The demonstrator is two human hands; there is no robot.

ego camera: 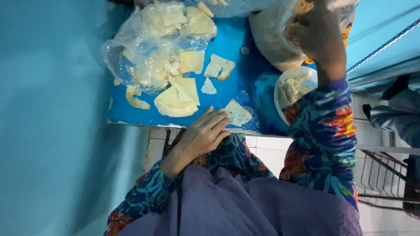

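The left hand [203, 133] lies palm down at the near edge of the bright blue surface [238, 54], its fingers [217, 119] stretched flat and close together, the tips touching a pale triangular piece of thin dough sheet [237, 113] — the grip is open and flat, pressing rather than holding anything. Just to the left of that hand, a stack of similar pale cut dough pieces [176, 99] rests on the blue surface, and beyond it more loose pieces are scattered: a squarish one [192, 61], a torn irregular one [219, 67] and a small wedge [208, 87]. A crumpled clear plastic bag [146, 48] with further pale sheets inside covers the far left part of the surface. The right hand [317, 35] is raised well apart from the left, reaching into the mouth of a second clear plastic bag of beige, crumbly filling [271, 37]; its fingers are hidden inside the bag, so whether that grip is wide, narrow or closed on something cannot be told. Below the right forearm, in its colourful patterned sleeve [326, 126], sits a round white plate [294, 89] carrying pale folded pieces — it is near the right edge of the surface. A purple cloth [245, 205] covers the person's lap.
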